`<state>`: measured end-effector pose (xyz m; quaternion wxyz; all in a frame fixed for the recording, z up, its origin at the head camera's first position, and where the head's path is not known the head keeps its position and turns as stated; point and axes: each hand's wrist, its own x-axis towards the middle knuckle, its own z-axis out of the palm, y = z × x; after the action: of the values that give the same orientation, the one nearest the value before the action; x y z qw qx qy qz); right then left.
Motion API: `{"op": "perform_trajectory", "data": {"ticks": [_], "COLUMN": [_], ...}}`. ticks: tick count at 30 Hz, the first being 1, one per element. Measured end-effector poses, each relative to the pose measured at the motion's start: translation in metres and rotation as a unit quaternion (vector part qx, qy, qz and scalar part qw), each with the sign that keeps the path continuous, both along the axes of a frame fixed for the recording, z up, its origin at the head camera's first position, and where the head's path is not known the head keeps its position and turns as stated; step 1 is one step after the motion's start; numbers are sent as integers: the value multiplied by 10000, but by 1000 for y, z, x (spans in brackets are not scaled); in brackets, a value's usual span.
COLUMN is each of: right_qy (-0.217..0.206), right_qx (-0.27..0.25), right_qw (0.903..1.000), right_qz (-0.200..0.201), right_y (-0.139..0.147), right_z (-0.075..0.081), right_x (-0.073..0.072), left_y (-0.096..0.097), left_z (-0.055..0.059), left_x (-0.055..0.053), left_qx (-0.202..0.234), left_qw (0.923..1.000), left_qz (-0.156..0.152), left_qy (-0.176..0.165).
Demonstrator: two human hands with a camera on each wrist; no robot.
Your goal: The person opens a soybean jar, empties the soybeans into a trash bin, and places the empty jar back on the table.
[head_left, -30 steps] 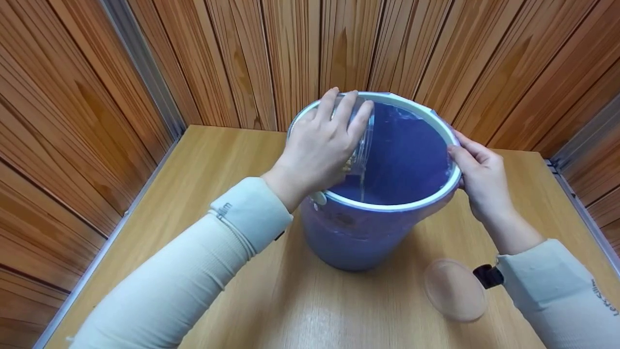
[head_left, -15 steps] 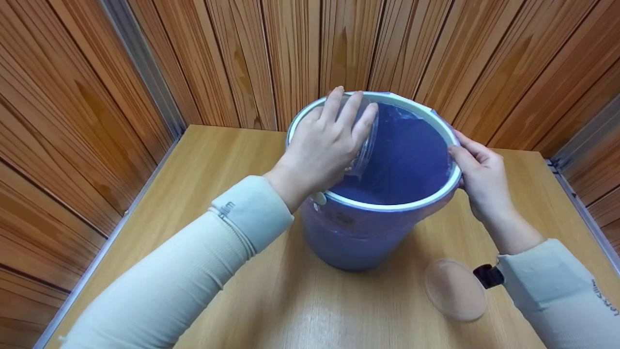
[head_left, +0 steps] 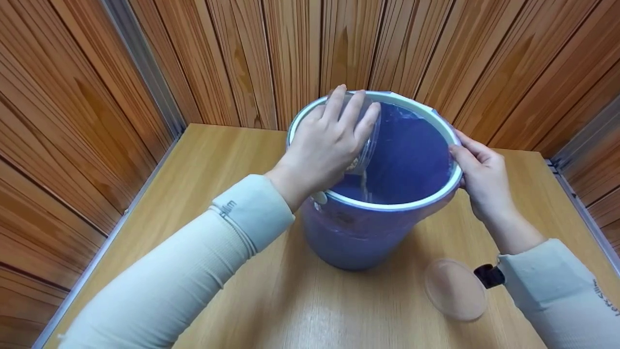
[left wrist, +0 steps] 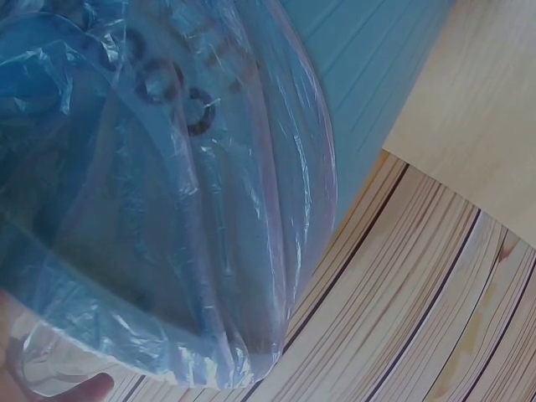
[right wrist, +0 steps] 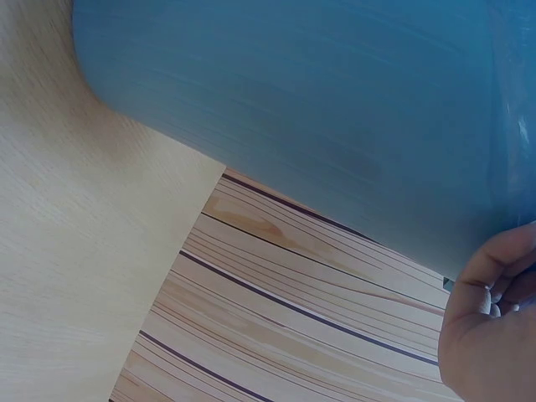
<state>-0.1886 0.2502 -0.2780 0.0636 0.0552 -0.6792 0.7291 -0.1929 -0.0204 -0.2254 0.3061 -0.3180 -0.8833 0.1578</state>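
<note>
A blue-purple trash bin (head_left: 356,247) with a pale rim leans on the table, its mouth toward me. A clear plastic bag (left wrist: 243,209) lines it and is folded down over the outside. My left hand (head_left: 322,145) grips a clear plastic tub (head_left: 364,157) from above, tipped sideways in the bin's mouth. Pale grains show in the tub, and a thin stream (head_left: 364,186) falls from its lower edge into the bin. My right hand (head_left: 484,182) holds the bin's rim at the right, thumb on the inner side, fingers outside. The bin's bottom inside is hidden.
A round translucent lid (head_left: 455,291) lies on the table (head_left: 242,300), in front of the bin and close to my right sleeve. Wood-panelled walls (head_left: 290,53) stand behind and on both sides.
My left hand has shifted slightly right with the tub. The falling stream, seen a second ago, was gone half a second ago and shows again now. The right hand and bin hold still.
</note>
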Motion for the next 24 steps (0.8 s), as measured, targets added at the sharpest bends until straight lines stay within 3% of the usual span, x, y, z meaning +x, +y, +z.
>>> {"op": "perform_trajectory", "data": {"ticks": [10,24], "right_qy": [-35,-122], "right_qx": [9,64], "right_qw": [10000,9999], "right_qz": [-29,-34], "right_y": [1,2], "right_z": [0,0], "right_x": [0,1], "left_y": [3,5], "left_z": [3,4], "left_x": [2,5], "left_qx": [-546,-888], "left_qw": [9982,9939], "left_qz": [43,24], "left_qy": [232,655]}}
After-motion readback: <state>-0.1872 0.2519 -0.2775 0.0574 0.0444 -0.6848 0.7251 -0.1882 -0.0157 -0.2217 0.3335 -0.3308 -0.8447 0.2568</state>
